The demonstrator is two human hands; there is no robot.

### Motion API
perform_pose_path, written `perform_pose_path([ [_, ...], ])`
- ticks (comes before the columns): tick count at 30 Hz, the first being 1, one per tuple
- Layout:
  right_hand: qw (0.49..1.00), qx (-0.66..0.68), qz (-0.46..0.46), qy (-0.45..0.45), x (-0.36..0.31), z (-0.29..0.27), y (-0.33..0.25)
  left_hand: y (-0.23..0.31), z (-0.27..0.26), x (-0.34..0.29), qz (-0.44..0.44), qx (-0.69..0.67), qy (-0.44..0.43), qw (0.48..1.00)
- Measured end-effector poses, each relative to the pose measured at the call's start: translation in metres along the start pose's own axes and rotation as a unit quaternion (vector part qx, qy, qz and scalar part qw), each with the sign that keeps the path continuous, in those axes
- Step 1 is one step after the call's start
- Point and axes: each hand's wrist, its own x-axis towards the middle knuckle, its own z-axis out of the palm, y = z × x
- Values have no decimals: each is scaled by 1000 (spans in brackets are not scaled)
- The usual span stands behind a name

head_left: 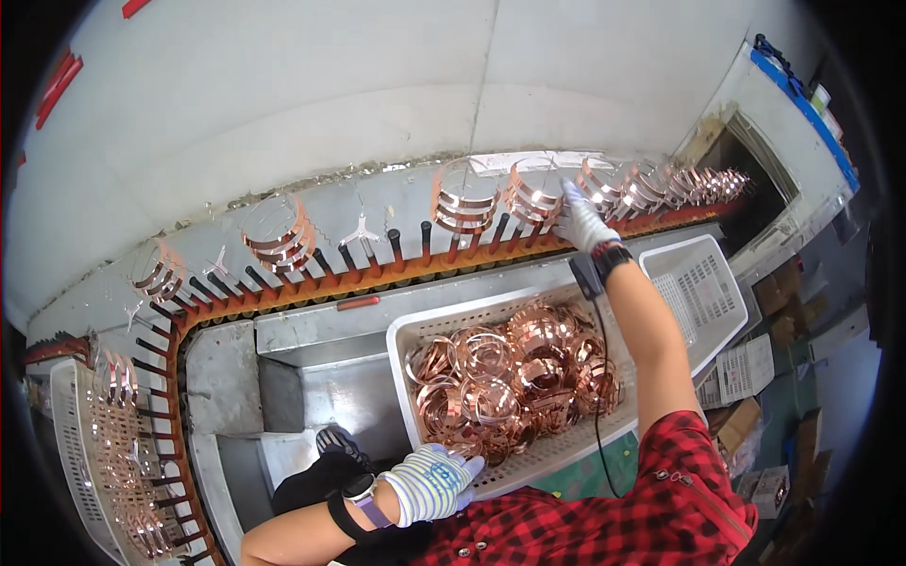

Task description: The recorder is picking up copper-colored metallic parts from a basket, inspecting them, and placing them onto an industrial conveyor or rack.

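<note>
My right hand (pixel 582 224), in a striped knit glove, reaches forward to the conveyor between two hanging sets of shiny copper-coloured bands. Its fingers point up and away, beside one copper band set (pixel 536 196) and close to another band set (pixel 598 189). I cannot tell whether they touch. My left hand (pixel 432 483), gloved likewise, is at the near rim of a white plastic basket (pixel 404 377). Its fingers are bent together, their tips partly hidden, beside the heaped copper bands (pixel 491 401); what they grip, if anything, does not show.
A curved orange conveyor rail (pixel 311 285) with dark-tipped pegs runs around a metal trough (pixel 340 396). Bare white hangers (pixel 360 231) stand among loaded ones. A second white basket (pixel 703 292) is on the right, and another basket (pixel 71 443) stands far left. A cable (pixel 599 415) dangles by my right arm.
</note>
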Motion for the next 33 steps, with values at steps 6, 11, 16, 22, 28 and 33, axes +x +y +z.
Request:
perform_pose_path([
  [6,980,-173,-12,-98,14,51,-23,-8,4,-2,12,-13,10,1000],
  [11,892,-241,-377,-68,-35,81,-36,-13,3,0,31,0,24,999],
  [16,799,-210,-539,165,-28,12,-89,-17,1,-6,39,-9,23,999],
  [22,889,-155,-247,354,19,-117,-126,-27,-8,-18,35,-29,28,999],
  [28,699,-683,-157,140,38,-130,-95,-36,-20,-15,28,-31,9,999],
  [33,862,-499,-54,72,37,-83,-79,-44,-23,-10,27,-23,-7,999],
])
